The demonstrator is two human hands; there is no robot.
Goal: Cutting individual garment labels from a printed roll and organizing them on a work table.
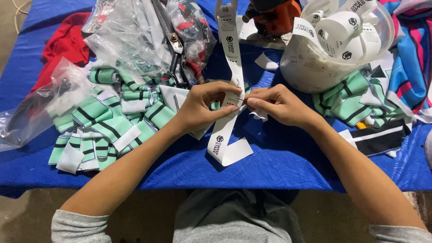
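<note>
Both hands, left hand (204, 105) and right hand (279, 104), pinch the white label strip (230, 54) above the blue counter (288, 157). Each grip holds ribbon. Risk: uneven pull tears crookedly, judged from close fingertips.

Both hands (204, 105) (276, 104) pinched together, fingertips meeting

On the blue quilted worktop (279, 162), the long white printed label ribbon (231, 54) runs down the middle. The pile of green striped fabric pieces (108, 126) lies left of it, the clear plastic tub of label rolls (315, 67) right, and the large black-handled scissors (173, 45) behind the pile.
</note>
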